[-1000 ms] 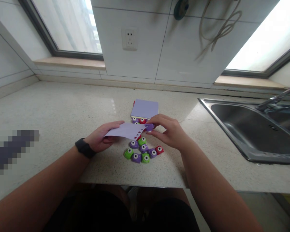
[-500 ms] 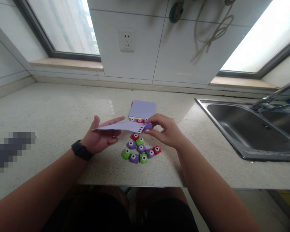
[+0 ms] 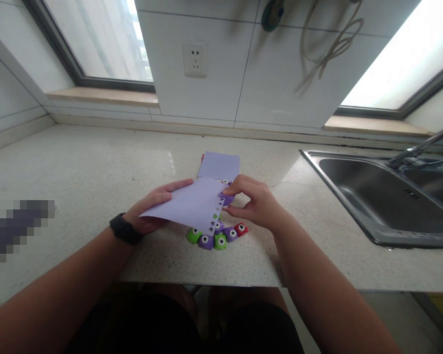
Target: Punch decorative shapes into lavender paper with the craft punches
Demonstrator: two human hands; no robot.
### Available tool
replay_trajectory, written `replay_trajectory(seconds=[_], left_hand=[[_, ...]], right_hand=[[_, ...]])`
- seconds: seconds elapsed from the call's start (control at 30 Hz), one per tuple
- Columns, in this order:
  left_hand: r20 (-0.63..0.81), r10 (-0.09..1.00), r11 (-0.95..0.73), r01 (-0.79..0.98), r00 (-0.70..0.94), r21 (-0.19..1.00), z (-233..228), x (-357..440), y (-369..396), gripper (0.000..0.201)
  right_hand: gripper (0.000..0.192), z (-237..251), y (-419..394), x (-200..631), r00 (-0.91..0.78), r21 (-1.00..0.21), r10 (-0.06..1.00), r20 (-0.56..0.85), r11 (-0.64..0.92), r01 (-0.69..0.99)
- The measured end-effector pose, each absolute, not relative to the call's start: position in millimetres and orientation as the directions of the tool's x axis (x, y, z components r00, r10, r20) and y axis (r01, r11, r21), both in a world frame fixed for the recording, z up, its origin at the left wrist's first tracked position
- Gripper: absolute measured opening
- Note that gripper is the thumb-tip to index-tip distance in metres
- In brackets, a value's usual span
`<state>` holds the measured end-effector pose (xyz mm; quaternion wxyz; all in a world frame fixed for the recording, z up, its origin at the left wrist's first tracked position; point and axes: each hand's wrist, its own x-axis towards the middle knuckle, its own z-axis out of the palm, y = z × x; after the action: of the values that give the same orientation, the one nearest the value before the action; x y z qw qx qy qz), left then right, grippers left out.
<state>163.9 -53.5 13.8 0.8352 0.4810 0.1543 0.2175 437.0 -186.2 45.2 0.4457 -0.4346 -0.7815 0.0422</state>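
My left hand (image 3: 149, 207) grips the left edge of a lilac paper sheet (image 3: 194, 200), thumb on top and the other fingers underneath. A row of small punched shapes runs down the sheet's right edge. Pinched in my right hand (image 3: 256, 202) is a purple craft punch (image 3: 228, 200), set at that same edge near its far corner. Below the paper, several more punches lie clustered on the counter, among them a purple punch (image 3: 206, 241), a green punch (image 3: 220, 241) and a red punch (image 3: 241, 229). The sheet covers part of this cluster.
A stack of paper (image 3: 219, 166) topped with a lilac sheet lies behind my hands on the speckled counter (image 3: 107, 162). To the right is a steel sink (image 3: 358, 189) with a faucet (image 3: 417, 151). A socket (image 3: 195, 59) and a looped cord (image 3: 332, 54) are on the tiled wall.
My left hand was spread beneath the sheet; now its thumb presses on top. The paper has tilted toward me, showing its face and hiding more punches. My right hand still holds the purple punch.
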Motion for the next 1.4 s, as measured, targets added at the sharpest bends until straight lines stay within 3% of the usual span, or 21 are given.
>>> replay_trajectory(seconds=[0.23,0.83,1.4], left_hand=[[-0.11,0.527,0.446,-0.164,0.843,0.88,18.5,163.8,-55.1,0.065],[-0.112,0.505,0.435,-0.14,0.856,0.89,18.1,163.4,-54.0,0.064],[-0.126,0.542,0.392,-0.117,0.831,0.913,21.4,168.4,-55.9,0.061]], right_hand=[[0.023,44.5,-186.7,437.1,-0.242,-0.451,0.715,0.656,0.628,0.634],[0.016,46.1,-188.5,436.0,-0.323,-0.377,0.683,0.655,0.666,0.644],[0.015,49.9,-189.7,434.2,-0.306,-0.378,0.671,0.675,0.671,0.638]])
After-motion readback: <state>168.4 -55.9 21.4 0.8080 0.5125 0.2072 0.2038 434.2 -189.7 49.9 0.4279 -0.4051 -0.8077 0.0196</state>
